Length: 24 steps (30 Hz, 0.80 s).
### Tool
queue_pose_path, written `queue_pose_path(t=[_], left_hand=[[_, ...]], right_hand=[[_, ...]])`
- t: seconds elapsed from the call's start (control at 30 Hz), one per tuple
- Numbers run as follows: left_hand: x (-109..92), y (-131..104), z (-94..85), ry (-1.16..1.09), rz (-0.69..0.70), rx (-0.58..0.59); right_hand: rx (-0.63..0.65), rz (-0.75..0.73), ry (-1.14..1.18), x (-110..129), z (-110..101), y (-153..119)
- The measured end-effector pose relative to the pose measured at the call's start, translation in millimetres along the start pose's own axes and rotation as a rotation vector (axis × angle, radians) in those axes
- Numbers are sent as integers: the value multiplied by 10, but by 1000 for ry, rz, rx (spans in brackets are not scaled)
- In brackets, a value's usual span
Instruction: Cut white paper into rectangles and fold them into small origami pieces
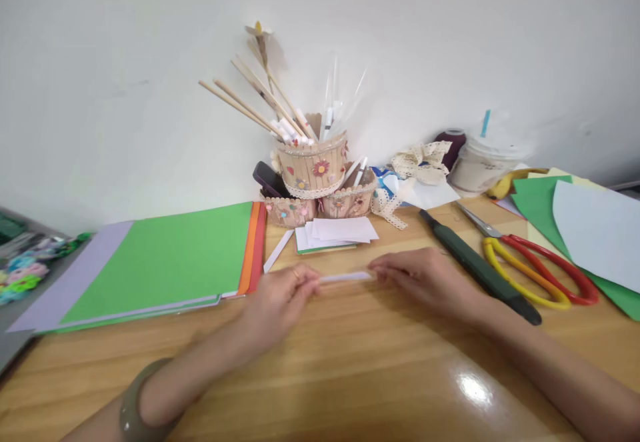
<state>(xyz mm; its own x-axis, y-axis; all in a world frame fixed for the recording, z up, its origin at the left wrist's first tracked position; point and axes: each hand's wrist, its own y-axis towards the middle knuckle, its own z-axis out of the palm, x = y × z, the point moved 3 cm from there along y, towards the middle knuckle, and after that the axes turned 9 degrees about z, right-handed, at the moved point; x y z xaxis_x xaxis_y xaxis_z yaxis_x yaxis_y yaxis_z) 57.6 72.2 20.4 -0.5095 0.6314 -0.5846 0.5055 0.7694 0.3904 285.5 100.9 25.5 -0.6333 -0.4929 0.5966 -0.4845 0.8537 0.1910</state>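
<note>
A narrow white paper strip stretches between my two hands, above the wooden table. My left hand pinches its left end, the fingers closed; a ring and a bangle show on this arm. At the other end, my right hand is closed with thumb and fingertips on the strip. Just behind the strip lies a small stack of white paper pieces, with green and yellowish sheets under it. Another white strip rests to the left of that stack.
Coloured sheets, green on top, lie left. A decorated wooden holder with sticks and pens stands at the back. On the right are a dark green long-handled tool, scissors, more paper and a lidded cup.
</note>
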Motion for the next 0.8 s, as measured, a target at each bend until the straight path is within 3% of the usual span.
queue_pose_path(t=[0.1,0.13,0.2,0.27,0.3,0.37,0.47,0.53,0.63,0.8], left_hand=[[-32,13,-246,575,242,-290],[-42,23,-286,787,267,-314],[-30,61,-309,1119,202,-221],[13,95,-289,1265,54,-27],[26,101,-271,1284,-4,46],[4,90,-223,1289,-24,83],[-108,26,-109,1272,125,39],[-172,-34,3,1194,222,81],[-226,-100,159,1070,309,137],[-229,-137,285,978,414,119]], right_hand=[[-193,24,-26,-80,-94,15],[-230,14,-48,-87,-93,20],[-271,-19,-98,-84,-53,32],[-300,-46,-135,-79,6,45],[-315,-49,-150,-81,34,52],[-347,-49,-191,-89,77,69],[-364,-43,-264,-108,121,110],[-348,-45,-317,-124,151,148],[-311,-53,-390,-160,210,200],[-255,-76,-486,-211,273,207]])
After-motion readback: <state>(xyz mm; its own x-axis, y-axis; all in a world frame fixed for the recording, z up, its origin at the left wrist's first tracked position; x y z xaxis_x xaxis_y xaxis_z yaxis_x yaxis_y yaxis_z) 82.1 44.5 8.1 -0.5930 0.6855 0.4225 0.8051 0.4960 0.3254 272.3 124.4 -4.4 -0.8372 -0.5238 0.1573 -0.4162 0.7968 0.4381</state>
